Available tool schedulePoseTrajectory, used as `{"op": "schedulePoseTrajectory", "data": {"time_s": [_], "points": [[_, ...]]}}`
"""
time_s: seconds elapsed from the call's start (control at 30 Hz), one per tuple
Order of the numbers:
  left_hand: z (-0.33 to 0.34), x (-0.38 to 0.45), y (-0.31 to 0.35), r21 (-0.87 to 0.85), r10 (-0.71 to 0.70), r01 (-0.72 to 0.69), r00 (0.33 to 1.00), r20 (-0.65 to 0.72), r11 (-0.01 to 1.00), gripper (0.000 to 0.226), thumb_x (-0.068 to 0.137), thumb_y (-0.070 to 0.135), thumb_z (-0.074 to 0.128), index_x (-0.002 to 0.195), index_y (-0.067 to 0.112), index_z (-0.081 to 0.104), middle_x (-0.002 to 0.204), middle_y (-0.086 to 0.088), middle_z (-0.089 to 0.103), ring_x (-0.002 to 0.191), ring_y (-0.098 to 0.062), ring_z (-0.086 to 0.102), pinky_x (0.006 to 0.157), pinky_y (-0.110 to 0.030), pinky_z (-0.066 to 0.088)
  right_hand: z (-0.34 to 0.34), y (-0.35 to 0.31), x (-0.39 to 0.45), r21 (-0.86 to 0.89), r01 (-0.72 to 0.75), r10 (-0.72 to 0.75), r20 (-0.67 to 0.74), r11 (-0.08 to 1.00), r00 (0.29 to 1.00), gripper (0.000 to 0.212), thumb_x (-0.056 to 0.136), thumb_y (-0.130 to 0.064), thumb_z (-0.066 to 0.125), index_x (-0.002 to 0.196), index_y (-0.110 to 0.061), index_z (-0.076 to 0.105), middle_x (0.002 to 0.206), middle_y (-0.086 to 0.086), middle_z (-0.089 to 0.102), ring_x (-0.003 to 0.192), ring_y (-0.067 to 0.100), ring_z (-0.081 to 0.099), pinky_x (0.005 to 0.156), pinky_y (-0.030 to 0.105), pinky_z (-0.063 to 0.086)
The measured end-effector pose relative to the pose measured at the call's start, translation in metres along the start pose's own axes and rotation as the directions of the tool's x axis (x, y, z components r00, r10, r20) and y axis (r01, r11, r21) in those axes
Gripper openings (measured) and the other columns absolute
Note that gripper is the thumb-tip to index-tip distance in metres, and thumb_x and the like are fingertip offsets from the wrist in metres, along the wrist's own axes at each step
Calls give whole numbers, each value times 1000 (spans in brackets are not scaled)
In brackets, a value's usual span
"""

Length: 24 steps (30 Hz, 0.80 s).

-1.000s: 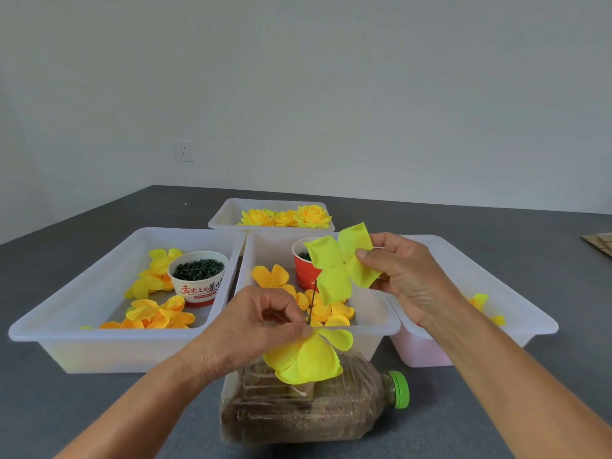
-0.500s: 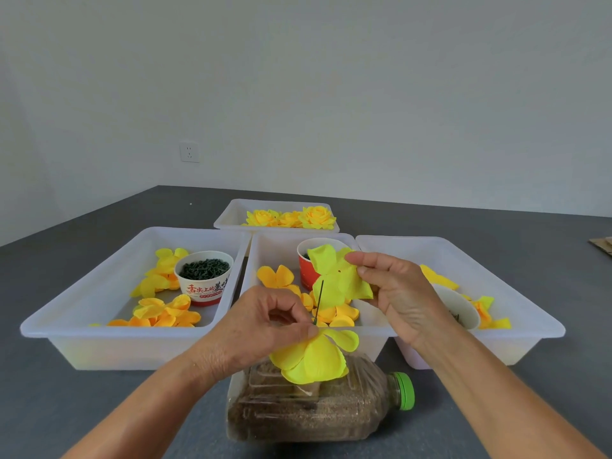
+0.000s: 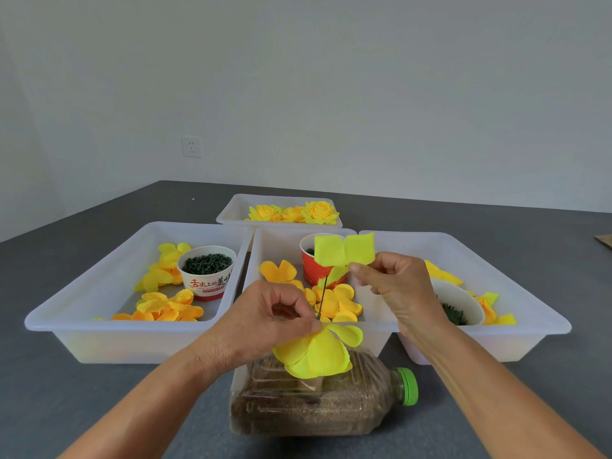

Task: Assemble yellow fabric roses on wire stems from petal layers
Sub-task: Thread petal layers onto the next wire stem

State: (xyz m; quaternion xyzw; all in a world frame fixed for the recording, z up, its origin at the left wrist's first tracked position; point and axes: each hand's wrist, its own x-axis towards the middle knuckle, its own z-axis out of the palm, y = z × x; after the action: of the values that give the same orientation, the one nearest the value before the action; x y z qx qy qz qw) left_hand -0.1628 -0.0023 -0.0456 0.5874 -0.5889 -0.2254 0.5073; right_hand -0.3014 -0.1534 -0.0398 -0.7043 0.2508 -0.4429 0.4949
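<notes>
Your left hand (image 3: pixel 265 321) pinches the wire stem (image 3: pixel 321 298) just above the half-built rose (image 3: pixel 318 354); your right hand (image 3: pixel 394 286) pinches a fresh petal layer (image 3: pixel 344 250) at the wire's tip. Next, likely thread its centre on and slide it down.

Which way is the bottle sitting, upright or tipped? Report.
Tipped: the bottle lies on its side on the table, green cap pointing right.

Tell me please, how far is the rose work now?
Done: three finished roses lie in the far tray. In hand: the left hand pinches a wire stem with a partial bloom already on it, while the right hand holds the next petal layer at the wire's tip, not yet slid down. Left: many loose petals wait in the near trays.
</notes>
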Motion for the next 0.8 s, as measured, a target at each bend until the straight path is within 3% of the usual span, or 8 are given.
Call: {"op": "schedulePoseTrajectory", "data": {"time_s": [0.07,0.17,0.27,0.4,0.5,0.57,0.63,0.8], "points": [[0,0,0,-4,2,-2,1000,0,1000,17,75,3,74,65,16,70,71,-1,67,71,-11,62,76,-29,52,1,1,2,-4,-33,33,-32,999,999,26,74,-10,77,54,-19,63,47,-13,58,45,-4,51,47,7,38],[0,0,0,-10,4,-4,1000,-3,1000,19,75,3,74,64,17,70,71,-1,68,72,-12,63,76,-29,52,2,-1,4,45,-98,100,-22,994,995,20,74,-11,77,58,-18,67,60,-5,67,56,3,60,55,12,46],[1,0,-1,-9,5,-5,1000,-3,1000,18,76,4,74,64,18,70,71,-1,68,72,-12,62,77,-31,52,5,-6,-1,117,-140,136,42,983,990,6,76,-9,74,73,-5,70,70,9,71,63,16,65,64,29,54],[1,-1,-4,-28,1,-1,1000,-10,1000,19,76,7,75,64,21,71,70,2,68,71,-11,62,75,-30,52,14,-16,-11,96,-80,77,26,992,997,19,74,-9,75,78,7,66,78,27,68,66,27,63,67,44,55],[1,-2,-4,-39,-2,2,1000,-8,999,17,75,12,75,64,25,72,69,5,68,71,-8,61,73,-26,51,19,-24,-20,61,24,-26,35,998,999,21,72,-11,77,71,5,63,75,32,64,63,23,56,62,37,47],[1,-2,-4,-33,-2,2,1000,-2,999,18,76,13,75,64,28,72,69,8,68,71,-6,62,73,-22,51,20,-28,-24,63,84,-88,57,994,995,11,72,-9,77,68,-6,67,67,15,68,61,17,60,57,28,48],[1,-2,-4,-24,2,-2,1000,4,1000,21,77,12,75,64,29,72,69,9,68,72,-4,62,73,-20,50,21,-33,-29,122,117,-129,101,986,986,16,73,-2,75,71,-17,69,69,2,72,62,11,66,56,20,52],[0,-1,-6,-21,-8,7,1000,-4,1000,17,77,12,75,66,25,71,70,9,68,72,-4,62,74,-21,51,17,-38,-36,176,120,-150,170,977,974,28,77,4,68,72,-23,75,77,-1,75,71,11,70,63,20,55]]}}
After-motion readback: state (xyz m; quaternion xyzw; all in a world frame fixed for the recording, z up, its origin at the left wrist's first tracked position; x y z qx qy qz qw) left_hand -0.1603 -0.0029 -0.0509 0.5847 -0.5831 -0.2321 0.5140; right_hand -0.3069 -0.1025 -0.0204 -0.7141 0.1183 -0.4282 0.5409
